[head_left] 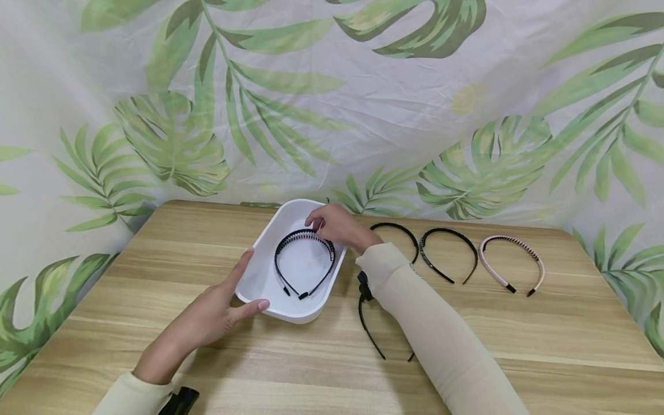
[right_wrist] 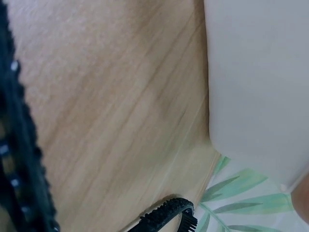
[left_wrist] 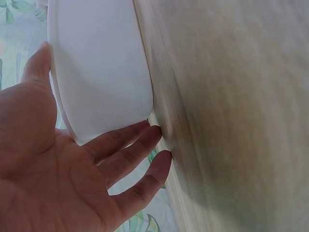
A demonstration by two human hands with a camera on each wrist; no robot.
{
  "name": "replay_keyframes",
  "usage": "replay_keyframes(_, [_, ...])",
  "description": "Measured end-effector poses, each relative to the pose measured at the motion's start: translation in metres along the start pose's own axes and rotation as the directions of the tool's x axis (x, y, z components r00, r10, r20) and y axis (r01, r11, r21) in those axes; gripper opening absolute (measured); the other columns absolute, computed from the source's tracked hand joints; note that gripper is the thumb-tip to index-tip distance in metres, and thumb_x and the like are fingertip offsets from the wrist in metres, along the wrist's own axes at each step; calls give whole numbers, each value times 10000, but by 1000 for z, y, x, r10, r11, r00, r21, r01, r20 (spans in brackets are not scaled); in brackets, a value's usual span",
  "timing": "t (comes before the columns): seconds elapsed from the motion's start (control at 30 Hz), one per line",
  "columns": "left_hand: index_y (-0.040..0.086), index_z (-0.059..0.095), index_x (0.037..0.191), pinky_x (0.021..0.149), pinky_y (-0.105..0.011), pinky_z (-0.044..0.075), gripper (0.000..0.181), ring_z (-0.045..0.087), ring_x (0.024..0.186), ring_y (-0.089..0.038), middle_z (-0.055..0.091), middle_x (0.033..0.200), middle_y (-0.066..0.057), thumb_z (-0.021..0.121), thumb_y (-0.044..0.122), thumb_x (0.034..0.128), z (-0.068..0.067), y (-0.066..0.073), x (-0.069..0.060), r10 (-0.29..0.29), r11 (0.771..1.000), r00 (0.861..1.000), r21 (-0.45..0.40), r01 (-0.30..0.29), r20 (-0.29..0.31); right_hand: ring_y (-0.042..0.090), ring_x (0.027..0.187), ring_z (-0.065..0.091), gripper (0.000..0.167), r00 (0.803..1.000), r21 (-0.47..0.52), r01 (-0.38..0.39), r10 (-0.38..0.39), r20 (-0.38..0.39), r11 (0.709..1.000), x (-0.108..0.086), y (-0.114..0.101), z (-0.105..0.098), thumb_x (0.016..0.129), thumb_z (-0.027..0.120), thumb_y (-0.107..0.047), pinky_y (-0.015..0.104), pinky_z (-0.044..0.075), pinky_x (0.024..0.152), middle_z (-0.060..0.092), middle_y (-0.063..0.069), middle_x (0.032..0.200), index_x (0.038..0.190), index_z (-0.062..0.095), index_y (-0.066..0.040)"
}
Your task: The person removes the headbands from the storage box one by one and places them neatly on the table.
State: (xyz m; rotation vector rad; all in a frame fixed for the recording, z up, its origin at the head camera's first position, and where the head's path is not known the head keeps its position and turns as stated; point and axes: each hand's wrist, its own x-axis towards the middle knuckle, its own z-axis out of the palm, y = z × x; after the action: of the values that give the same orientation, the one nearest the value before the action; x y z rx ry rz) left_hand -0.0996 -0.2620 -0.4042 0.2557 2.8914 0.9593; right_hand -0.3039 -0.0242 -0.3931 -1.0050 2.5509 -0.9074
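- The left hand [head_left: 215, 314] is unclenched and steadies the near left corner of a white rectangular tub [head_left: 298, 317], thumb on the near rim and forefinger along the left side
- The right hand [head_left: 339, 225] reaches over the tub's far right side with its fingers bent at the headbands inside; whether it pinches them or has let go, one cannot tell
- Inside the tub lie dark toothed headbands [head_left: 303, 233], overlapping, their ends toward the near side; their exact number is hard to make out
- Right of the tub, a black headband [head_left: 414, 240] lies partly hidden by the right arm, then a black braided headband [head_left: 469, 242], then a pale pink headband [head_left: 535, 252] farthest right
- Nearer, a thin black headband [head_left: 368, 329] lies partly under the right sleeve [head_left: 441, 328]
- Everything rests on a wood-grain table [head_left: 207, 230] before a leaf-print cloth [head_left: 373, 124]
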Motion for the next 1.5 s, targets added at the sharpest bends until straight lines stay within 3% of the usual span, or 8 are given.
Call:
replay_keyframes(0.7, [161,31,1703,1021,-665,488,1040,629,1252,-481,497,1494,-393,708,488,984,0,-2,0,4,1000,1000,0,-4,-1,221,972,649,338,999,58,-27,29,-29,998,-3,-2,2,934,620,61,241,513,770,775,135,1125,1194,787,-74])
replay_keyframes(1.03, [154,42,1703,1030,-673,482,1032,616,1271,-490,486,1506,-390,708,482,986,-1,-1,0,8,1000,1000,-11,-8,-1,245,1048,657,347,999,33,-19,21,-37,999,-3,-4,3,949,614,50,287,532,841,750,127,1175,1195,801,-107])
replay_keyframes(1.5, [188,26,1705,1018,-672,490,1038,624,1254,-489,495,1497,-392,705,500,984,-1,-2,1,-9,1000,1000,-5,9,5,177,904,611,402,999,24,-9,10,-42,1000,-4,-6,2,938,546,74,214,470,720,768,84,1202,1196,801,-99])
